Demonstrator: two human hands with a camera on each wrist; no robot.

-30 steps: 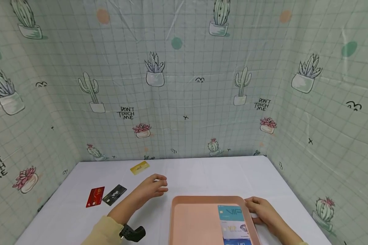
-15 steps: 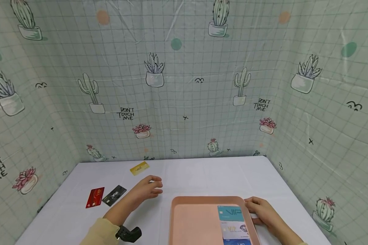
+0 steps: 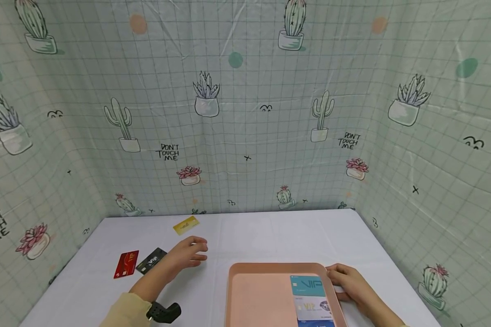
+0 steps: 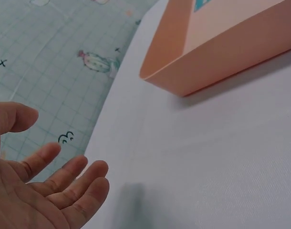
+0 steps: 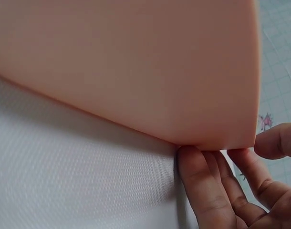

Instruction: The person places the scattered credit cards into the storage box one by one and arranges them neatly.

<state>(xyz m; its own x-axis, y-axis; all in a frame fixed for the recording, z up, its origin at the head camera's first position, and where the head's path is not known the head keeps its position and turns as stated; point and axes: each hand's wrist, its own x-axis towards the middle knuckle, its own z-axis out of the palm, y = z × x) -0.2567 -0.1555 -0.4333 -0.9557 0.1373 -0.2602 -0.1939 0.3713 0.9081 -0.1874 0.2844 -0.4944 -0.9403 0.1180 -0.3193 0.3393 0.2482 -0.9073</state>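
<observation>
Tray (image 3: 258,297) is gripped at a corner by right hand (image 3: 350,284); nothing is held in relaxed left hand (image 3: 187,253). Dark card (image 3: 150,261): probably light, stiff, slippery; best pinched by edges.

Pink tray (image 3: 259,295) and dark blue card (image 3: 316,324) only partly above the head view's bottom edge
</observation>
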